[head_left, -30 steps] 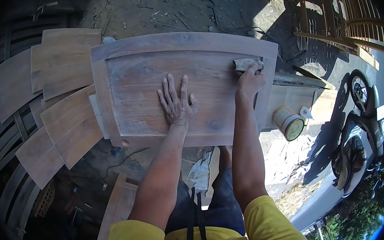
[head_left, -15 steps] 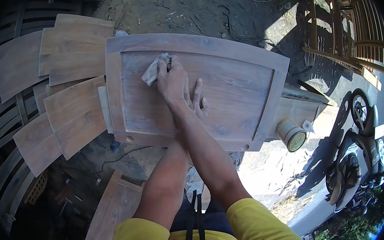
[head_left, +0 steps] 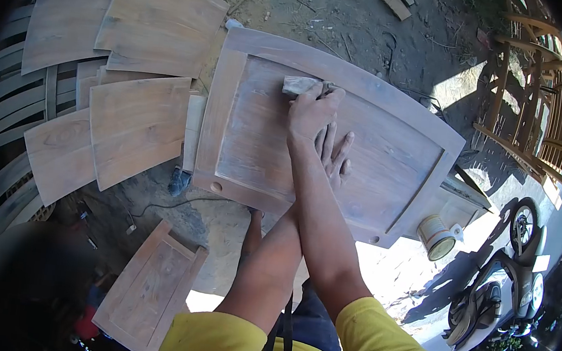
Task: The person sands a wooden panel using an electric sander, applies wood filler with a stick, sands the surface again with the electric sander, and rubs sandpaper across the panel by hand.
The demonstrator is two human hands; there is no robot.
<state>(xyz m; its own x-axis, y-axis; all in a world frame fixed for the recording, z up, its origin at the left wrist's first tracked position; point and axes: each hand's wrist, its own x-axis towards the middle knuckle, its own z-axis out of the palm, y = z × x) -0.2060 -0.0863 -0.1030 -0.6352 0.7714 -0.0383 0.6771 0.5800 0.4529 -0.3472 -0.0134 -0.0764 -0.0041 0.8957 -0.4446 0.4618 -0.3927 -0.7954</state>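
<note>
A framed wooden panel (head_left: 257, 139) with a curved top edge lies in front of me, pale dust over its recessed middle. My right hand (head_left: 312, 114) is closed around a folded greyish-white cloth (head_left: 298, 86) and presses it on the panel near the upper inner frame edge. My forearms cross, the right one over the left. To the right of and below the cloth, my left hand (head_left: 338, 157) rests on the panel with its fingers stretched out, dusty and holding nothing. Part of it is hidden behind the right hand and wrist.
Several wooden boards (head_left: 140, 128) lean on dark slats at left. A smaller framed panel (head_left: 152, 285) sits below. A tin can (head_left: 435, 236) stands by the panel's right corner. A motorcycle (head_left: 518, 273) is parked at right, below slatted wooden furniture (head_left: 532, 98). A dark blurred shape fills the lower left.
The view has turned, so the panel appears tilted and farther right. My right hand and the cloth have shifted right along the panel's upper edge. The left hand stays flat on the panel.
</note>
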